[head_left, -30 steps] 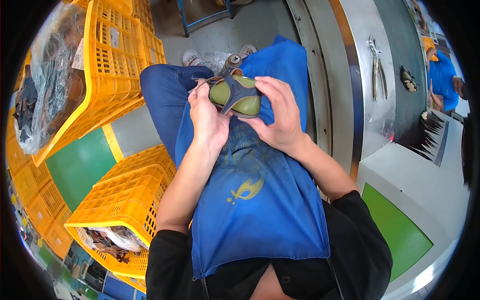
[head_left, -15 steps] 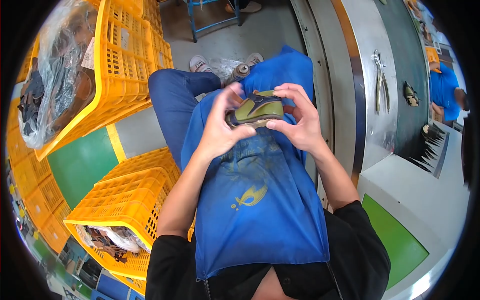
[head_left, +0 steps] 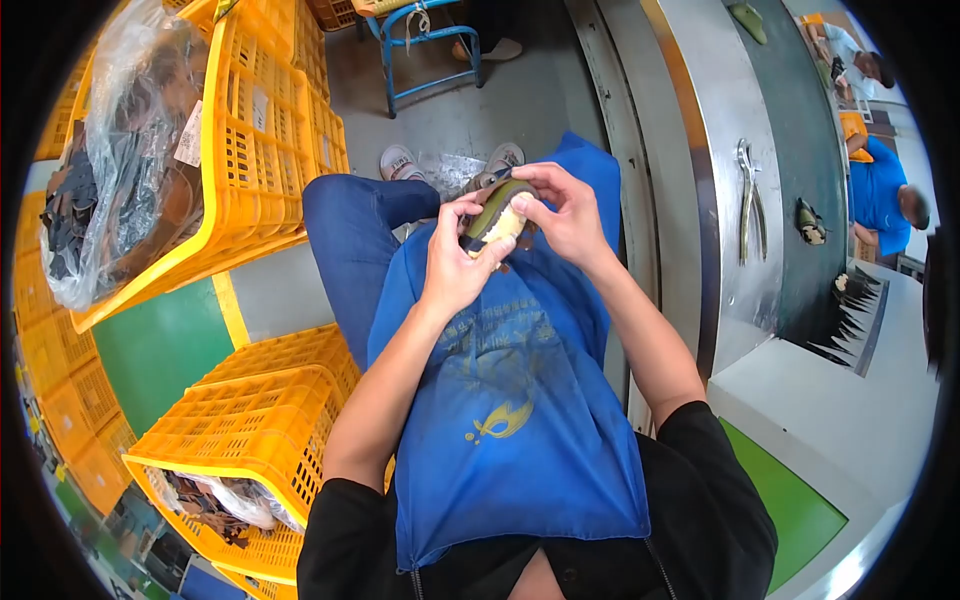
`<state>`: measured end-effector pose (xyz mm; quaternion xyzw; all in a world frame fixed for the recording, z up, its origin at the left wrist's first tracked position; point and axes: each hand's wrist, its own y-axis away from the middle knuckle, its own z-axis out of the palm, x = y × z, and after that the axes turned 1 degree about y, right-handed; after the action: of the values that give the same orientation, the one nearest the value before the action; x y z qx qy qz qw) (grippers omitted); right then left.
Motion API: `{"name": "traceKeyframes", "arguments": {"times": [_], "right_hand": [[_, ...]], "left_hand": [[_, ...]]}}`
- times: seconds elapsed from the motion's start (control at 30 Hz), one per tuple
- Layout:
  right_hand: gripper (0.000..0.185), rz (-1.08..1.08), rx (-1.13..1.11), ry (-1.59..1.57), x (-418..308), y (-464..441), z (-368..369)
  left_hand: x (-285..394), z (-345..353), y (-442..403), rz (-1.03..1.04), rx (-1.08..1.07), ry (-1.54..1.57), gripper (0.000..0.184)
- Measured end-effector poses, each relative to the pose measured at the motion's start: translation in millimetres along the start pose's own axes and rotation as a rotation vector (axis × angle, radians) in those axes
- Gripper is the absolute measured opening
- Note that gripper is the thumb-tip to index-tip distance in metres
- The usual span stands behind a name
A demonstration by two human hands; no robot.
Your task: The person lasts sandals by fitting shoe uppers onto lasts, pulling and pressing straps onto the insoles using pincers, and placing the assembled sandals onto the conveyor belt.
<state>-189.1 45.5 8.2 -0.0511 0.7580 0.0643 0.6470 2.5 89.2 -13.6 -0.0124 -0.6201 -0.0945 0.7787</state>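
Note:
An olive-green shoe upper with dark trim [head_left: 490, 208] is held up over my lap, its pale cream underside turned toward me. My left hand [head_left: 456, 258] grips the end at lower left, fingers curled around it. At the other end, my right hand [head_left: 562, 212] is closed on it, the thumb pressing the pale underside. Beneath both hands, a blue apron [head_left: 520, 400] covers my lap. A metal post between my legs is mostly hidden behind the shoe.
To the left stand yellow crates [head_left: 265, 110] holding plastic-wrapped dark pieces. Pliers [head_left: 750, 205] lie on the metal ledge at right. Beside them a dark belt [head_left: 785, 130] carries another shoe [head_left: 810, 222]. A person in blue [head_left: 880, 195] sits beyond. Ahead is a blue-framed stool [head_left: 435, 40].
The shoe has been tipped, so its pale underside now faces me instead of its green side. Both hands have shifted their grip. The view has tilted slightly.

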Motion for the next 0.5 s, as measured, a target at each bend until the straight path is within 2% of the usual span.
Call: {"name": "traceKeyframes", "arguments": {"times": [0.03, 0.17, 0.23, 0.33, 0.43, 0.5], "right_hand": [[0.034, 0.05, 0.005, -0.021, 5.0, -8.5, 1.0], [0.024, 0.114, 0.118, -0.136, 16.3, -27.4, 7.3], [0.023, 0.143, 0.123, -0.128, 21.0, -34.1, 8.0], [0.021, 0.154, 0.155, -0.112, 33.7, -42.8, 14.3], [0.018, 0.157, 0.161, -0.078, 34.7, -47.7, 11.9], [0.016, 0.241, 0.082, -0.067, 30.9, -48.4, 4.2]], "left_hand": [[-6.7, -3.7, -8.2, 0.065, 0.013, -0.111, 0.047], [-9.8, 1.3, -27.7, 0.018, 0.067, -0.138, 0.04], [-8.8, 6.6, -32.4, -0.117, 0.162, -0.029, 0.037], [-18.1, 6.0, -39.2, -0.201, 0.231, -0.038, 0.035], [-31.2, 3.4, -42.7, -0.128, 0.233, -0.085, 0.039], [-40.1, 4.9, -41.4, -0.085, 0.227, -0.114, 0.042]]}}
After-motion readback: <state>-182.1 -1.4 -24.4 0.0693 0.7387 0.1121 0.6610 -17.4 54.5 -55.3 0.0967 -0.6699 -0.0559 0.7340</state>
